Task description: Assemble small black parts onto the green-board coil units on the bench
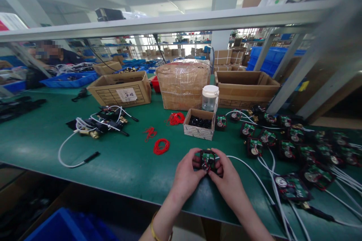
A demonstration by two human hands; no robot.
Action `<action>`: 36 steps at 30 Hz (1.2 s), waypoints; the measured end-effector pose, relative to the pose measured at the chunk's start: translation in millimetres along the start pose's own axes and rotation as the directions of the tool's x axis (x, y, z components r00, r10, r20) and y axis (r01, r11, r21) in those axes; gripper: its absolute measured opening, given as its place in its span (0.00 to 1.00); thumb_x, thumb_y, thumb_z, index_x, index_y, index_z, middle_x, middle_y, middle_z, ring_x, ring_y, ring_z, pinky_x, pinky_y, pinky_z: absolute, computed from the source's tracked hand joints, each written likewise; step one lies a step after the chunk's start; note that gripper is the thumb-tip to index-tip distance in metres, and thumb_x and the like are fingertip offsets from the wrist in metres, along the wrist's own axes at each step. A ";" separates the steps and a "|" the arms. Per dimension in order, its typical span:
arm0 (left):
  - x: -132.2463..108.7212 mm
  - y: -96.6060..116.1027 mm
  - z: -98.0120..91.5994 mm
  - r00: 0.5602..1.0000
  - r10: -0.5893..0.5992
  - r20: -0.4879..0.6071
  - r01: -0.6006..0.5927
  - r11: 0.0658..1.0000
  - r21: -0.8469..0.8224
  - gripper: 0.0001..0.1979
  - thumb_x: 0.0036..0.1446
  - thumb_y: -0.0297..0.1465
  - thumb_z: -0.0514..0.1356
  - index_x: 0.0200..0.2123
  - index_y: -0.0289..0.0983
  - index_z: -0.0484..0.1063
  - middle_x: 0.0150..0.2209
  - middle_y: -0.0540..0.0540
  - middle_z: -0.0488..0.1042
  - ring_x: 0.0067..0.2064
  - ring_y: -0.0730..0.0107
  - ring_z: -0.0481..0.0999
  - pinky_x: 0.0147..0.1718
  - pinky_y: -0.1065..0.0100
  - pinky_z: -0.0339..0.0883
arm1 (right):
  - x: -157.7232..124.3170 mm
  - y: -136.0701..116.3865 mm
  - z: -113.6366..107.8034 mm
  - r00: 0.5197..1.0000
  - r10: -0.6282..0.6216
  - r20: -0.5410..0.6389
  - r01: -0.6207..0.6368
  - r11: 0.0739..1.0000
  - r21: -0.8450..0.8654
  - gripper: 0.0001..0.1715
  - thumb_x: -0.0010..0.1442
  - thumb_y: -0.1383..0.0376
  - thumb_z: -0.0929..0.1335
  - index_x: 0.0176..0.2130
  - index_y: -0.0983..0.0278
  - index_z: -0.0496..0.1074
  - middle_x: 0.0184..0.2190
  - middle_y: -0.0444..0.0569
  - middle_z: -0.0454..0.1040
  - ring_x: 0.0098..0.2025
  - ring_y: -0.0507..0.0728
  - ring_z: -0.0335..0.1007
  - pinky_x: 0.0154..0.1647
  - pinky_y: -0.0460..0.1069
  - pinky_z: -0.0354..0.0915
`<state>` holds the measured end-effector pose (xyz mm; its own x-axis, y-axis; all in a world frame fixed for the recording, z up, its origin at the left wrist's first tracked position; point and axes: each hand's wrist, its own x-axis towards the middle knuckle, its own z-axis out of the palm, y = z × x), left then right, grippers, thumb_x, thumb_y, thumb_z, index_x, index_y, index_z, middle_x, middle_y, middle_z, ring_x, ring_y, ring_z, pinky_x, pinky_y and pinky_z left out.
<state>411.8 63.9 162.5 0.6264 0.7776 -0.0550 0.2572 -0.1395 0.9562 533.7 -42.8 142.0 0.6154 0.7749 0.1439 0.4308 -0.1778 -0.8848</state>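
Observation:
Between my two hands is a small square black housing with a green circuit board (pixel 208 157) inside, its open face toward me. My left hand (pixel 188 171) grips its left side with thumb and fingers. My right hand (pixel 227 173) grips the right side, thumb at the lower edge near thin red and black wires. A white cable (pixel 246 165) runs off to the right from behind my right hand. Just beyond the hands stands a small cardboard box (pixel 198 132) of black parts. A coil of red rings or wire (pixel 161 146) lies to the left of my hands.
Several similar housings with circuit boards (pixel 287 150) and white cables cover the right side. At left lies a cabled brass-fitted assembly (pixel 97 124). Behind are a wrapped carton (pixel 183 86), open boxes (pixel 121 88) and a clear jar (pixel 209 99). A metal shelf beam (pixel 169 26) crosses overhead; a person (pixel 59 54) sits far left.

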 end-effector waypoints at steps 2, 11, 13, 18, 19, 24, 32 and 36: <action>1.1 0.4 -2.7 1.000 -0.015 0.022 0.016 1.000 -0.027 0.30 0.44 0.18 0.66 0.51 0.42 0.73 0.38 0.50 0.80 0.39 0.66 0.80 0.42 0.67 0.73 | 2.0 0.9 -2.4 1.000 0.007 0.018 -0.008 0.999 0.031 0.36 0.52 0.68 0.67 0.61 0.57 0.68 0.37 0.45 0.70 0.33 0.57 0.67 0.37 0.53 0.68; 4.3 -1.8 -14.0 0.992 -0.039 0.124 0.057 0.988 -0.146 0.32 0.44 0.14 0.61 0.53 0.40 0.73 0.39 0.47 0.79 0.42 0.65 0.80 0.46 0.64 0.73 | 5.5 1.1 -18.3 0.989 0.031 0.143 -0.043 0.996 0.081 0.39 0.52 0.67 0.66 0.63 0.57 0.66 0.37 0.45 0.71 0.33 0.56 0.70 0.38 0.53 0.70; 3.3 -3.8 -17.5 0.984 -0.034 0.174 0.067 0.979 -0.191 0.33 0.45 0.13 0.59 0.55 0.40 0.72 0.42 0.45 0.79 0.44 0.64 0.80 0.48 0.63 0.73 | 10.9 -6.0 -28.9 0.988 0.062 0.144 -0.072 0.995 0.071 0.40 0.53 0.64 0.67 0.65 0.59 0.63 0.37 0.45 0.72 0.32 0.56 0.71 0.37 0.53 0.71; -2.5 -10.2 -18.1 0.982 -0.013 0.190 0.061 0.966 -0.250 0.41 0.43 0.12 0.58 0.62 0.41 0.67 0.48 0.43 0.78 0.47 0.63 0.79 0.51 0.62 0.72 | 60.5 -40.2 -54.0 0.995 -0.088 -0.053 0.081 0.990 -0.116 0.29 0.63 0.58 0.65 0.61 0.61 0.64 0.36 0.47 0.76 0.36 0.58 0.74 0.38 0.53 0.72; -3.9 -11.4 -16.4 0.985 -0.008 0.171 0.051 0.968 -0.245 0.43 0.43 0.12 0.57 0.64 0.42 0.66 0.48 0.44 0.78 0.47 0.64 0.79 0.51 0.62 0.71 | 76.1 -47.5 -53.7 0.990 -0.140 -0.030 0.130 0.969 -0.211 0.24 0.64 0.59 0.64 0.59 0.61 0.66 0.37 0.47 0.76 0.37 0.58 0.75 0.40 0.52 0.72; -7.9 -13.9 -9.7 0.995 -0.004 0.104 0.017 0.991 -0.129 0.48 0.41 0.14 0.59 0.67 0.47 0.63 0.48 0.47 0.78 0.46 0.64 0.79 0.53 0.62 0.70 | 159.4 -68.2 -15.5 0.952 -0.179 0.249 0.292 0.781 -0.552 0.14 0.64 0.72 0.63 0.44 0.61 0.76 0.43 0.50 0.79 0.47 0.58 0.76 0.52 0.52 0.67; -7.6 -21.4 -11.8 0.990 0.053 0.133 -0.045 0.997 -0.065 0.52 0.38 0.17 0.62 0.68 0.53 0.61 0.49 0.51 0.77 0.46 0.64 0.78 0.53 0.61 0.71 | 231.4 -59.7 46.4 0.829 0.090 0.552 0.399 0.595 -0.698 0.12 0.67 0.58 0.72 0.45 0.65 0.75 0.47 0.50 0.77 0.48 0.59 0.75 0.52 0.59 0.72; -7.9 -25.8 -9.5 0.989 0.081 0.124 -0.080 0.997 -0.014 0.51 0.38 0.17 0.63 0.67 0.53 0.62 0.49 0.50 0.76 0.47 0.62 0.77 0.55 0.59 0.70 | 235.5 -55.1 51.0 0.816 0.110 0.567 0.422 0.556 -0.716 0.11 0.68 0.58 0.71 0.44 0.64 0.76 0.46 0.50 0.77 0.47 0.58 0.75 0.51 0.57 0.72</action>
<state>393.3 67.2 140.9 0.7312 0.6820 -0.0126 0.1963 -0.1928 0.9614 621.2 180.4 202.0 0.1760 0.9568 -0.2315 0.9719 -0.2062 -0.1137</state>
